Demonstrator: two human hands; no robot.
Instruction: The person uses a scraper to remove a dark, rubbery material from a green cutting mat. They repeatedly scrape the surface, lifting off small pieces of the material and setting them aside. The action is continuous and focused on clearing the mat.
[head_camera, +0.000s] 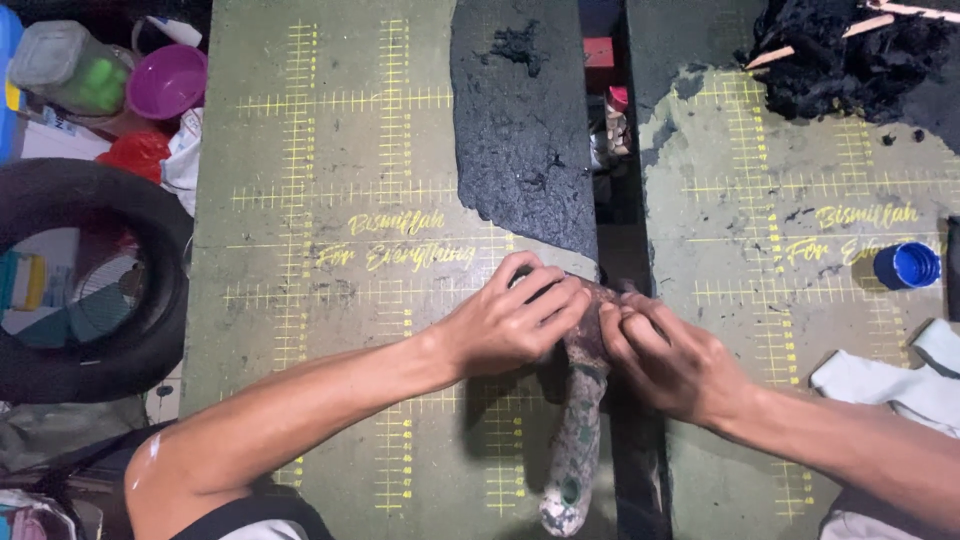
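Head view: both hands on a long grimy patterned piece (578, 440), sock-like, lying over the gap between two green ruled bench boards, along the inner edge of the left board (300, 330). Left hand (515, 320) curled over its far end, fingers closed on it. Right hand (665, 360) pinches the same end from the other side, fingertips pressed in; both hands touch each other there

Long axis runs near to far, slightly tilted: near end, pale and rounded, points at the front edge of the bench, far end buried under the hands. Can't tell what's inside it or how much of the far end is covered

Risks, my read: piece straddles the gap, so a loosened grip could let it slide or drop between the boards. Black sticky-looking patch (520, 130) sits just beyond the hands on the left board's far right corner; pushing forward could smear the piece or the knuckles

Elsewhere: blue cap (907, 265) near the right board's right edge, white cloth (900, 385) below it, black clump with wooden sticks (850, 55) at the far right corner. Off the left edge: tyre (80, 280), purple bowl (167, 80)
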